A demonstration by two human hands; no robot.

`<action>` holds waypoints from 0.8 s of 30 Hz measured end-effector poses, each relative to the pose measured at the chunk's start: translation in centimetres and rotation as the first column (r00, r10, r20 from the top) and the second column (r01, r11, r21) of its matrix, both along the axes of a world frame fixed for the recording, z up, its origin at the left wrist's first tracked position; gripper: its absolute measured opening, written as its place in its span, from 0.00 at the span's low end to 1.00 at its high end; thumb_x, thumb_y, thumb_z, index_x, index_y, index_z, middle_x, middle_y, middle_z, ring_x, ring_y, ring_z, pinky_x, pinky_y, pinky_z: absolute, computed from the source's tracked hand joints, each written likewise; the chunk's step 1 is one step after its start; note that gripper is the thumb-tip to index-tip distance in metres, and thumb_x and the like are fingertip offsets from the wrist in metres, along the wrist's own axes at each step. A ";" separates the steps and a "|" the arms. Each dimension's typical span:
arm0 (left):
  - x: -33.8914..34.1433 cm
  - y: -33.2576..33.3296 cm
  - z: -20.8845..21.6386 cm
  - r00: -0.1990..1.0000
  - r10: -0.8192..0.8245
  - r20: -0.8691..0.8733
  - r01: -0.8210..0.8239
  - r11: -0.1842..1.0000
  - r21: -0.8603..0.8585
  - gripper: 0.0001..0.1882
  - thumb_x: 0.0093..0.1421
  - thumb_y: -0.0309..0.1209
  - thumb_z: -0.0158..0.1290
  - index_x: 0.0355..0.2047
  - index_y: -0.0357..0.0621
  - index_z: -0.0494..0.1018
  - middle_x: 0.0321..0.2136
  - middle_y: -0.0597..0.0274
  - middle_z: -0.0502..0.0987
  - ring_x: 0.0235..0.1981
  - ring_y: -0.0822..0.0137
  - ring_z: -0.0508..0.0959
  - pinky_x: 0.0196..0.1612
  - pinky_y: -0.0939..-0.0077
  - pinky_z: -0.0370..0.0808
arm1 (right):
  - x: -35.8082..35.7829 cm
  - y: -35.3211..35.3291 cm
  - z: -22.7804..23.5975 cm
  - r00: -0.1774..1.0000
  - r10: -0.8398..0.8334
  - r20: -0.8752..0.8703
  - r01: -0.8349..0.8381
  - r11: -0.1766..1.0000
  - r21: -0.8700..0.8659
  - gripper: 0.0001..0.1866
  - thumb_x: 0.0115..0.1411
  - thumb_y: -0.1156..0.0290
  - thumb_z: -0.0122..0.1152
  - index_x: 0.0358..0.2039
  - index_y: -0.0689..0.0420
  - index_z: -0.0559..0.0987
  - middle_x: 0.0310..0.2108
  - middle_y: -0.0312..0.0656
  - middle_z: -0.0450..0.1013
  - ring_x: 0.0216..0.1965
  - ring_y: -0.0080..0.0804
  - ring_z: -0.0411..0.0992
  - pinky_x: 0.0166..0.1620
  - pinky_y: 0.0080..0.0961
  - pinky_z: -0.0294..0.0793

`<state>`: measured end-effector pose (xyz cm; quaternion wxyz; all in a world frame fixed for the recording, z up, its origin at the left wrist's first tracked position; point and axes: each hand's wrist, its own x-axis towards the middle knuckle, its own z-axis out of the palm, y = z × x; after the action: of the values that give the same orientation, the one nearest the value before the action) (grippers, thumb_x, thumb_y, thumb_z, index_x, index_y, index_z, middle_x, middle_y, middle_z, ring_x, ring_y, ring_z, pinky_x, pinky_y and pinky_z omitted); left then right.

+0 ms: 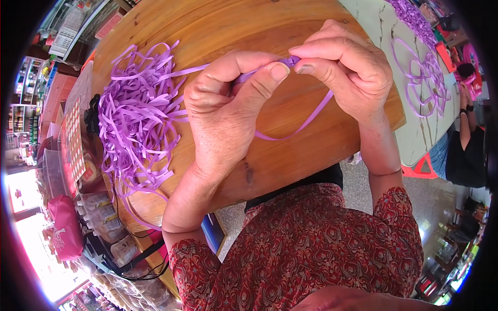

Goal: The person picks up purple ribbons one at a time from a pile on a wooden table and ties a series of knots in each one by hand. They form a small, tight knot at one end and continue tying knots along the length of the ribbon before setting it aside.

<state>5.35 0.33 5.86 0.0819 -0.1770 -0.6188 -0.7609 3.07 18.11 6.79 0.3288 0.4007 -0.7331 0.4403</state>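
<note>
Both my hands meet above the wooden table [228, 33], pinching a purple ribbon [306, 122]. My left hand [228, 103] holds it between thumb and forefinger. Just to the right, my right hand [353, 67] grips a small folded or knotted bit of the same ribbon with thumb and fingertips. A loop of ribbon hangs below between the two hands. One strand runs left from my left hand toward a large tangled heap of purple ribbon [137, 109] on the table's left side. The exact fold at the fingertips is partly hidden.
A pale marbled table [410, 137] adjoins on the right, bearing loose purple ribbon loops [428, 85]. Another person [467, 140] sits beyond it. At the left stand plastic boxes [101, 212], a pink pouch [66, 228] and black cables [150, 274]. A red stool [423, 168] is under the marbled table.
</note>
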 end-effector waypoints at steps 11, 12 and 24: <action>0.1 -0.3 0.3 0.998 -0.038 0.055 0.041 0.997 -0.067 0.09 0.51 0.17 0.56 0.34 0.36 0.75 0.31 0.62 0.77 0.33 0.75 0.74 0.40 0.84 0.69 | -0.1 0.1 -0.1 0.992 0.010 -0.123 -0.003 0.998 0.064 0.10 0.43 0.79 0.66 0.28 0.66 0.78 0.23 0.43 0.73 0.22 0.29 0.68 0.25 0.21 0.63; 0.1 -0.2 0.3 0.998 -0.038 0.057 0.042 0.997 -0.068 0.09 0.51 0.17 0.56 0.34 0.36 0.75 0.31 0.62 0.77 0.33 0.75 0.74 0.40 0.84 0.69 | 0.0 0.1 -0.1 0.991 0.008 -0.136 0.001 0.998 0.067 0.10 0.43 0.79 0.66 0.28 0.66 0.78 0.23 0.43 0.73 0.22 0.29 0.68 0.24 0.21 0.63; 0.9 -0.1 -0.1 0.984 0.000 -0.177 -0.055 0.951 -0.305 0.08 0.50 0.16 0.57 0.31 0.38 0.74 0.27 0.66 0.75 0.29 0.78 0.72 0.34 0.87 0.68 | 0.4 1.0 0.7 0.995 0.104 -0.009 -0.102 0.988 0.115 0.10 0.43 0.76 0.66 0.27 0.66 0.77 0.22 0.43 0.73 0.21 0.29 0.68 0.24 0.22 0.62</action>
<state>6.25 0.27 5.75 0.1179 -0.2450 -0.7231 -0.6350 3.46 19.11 7.51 0.2874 0.4596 -0.7331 0.4109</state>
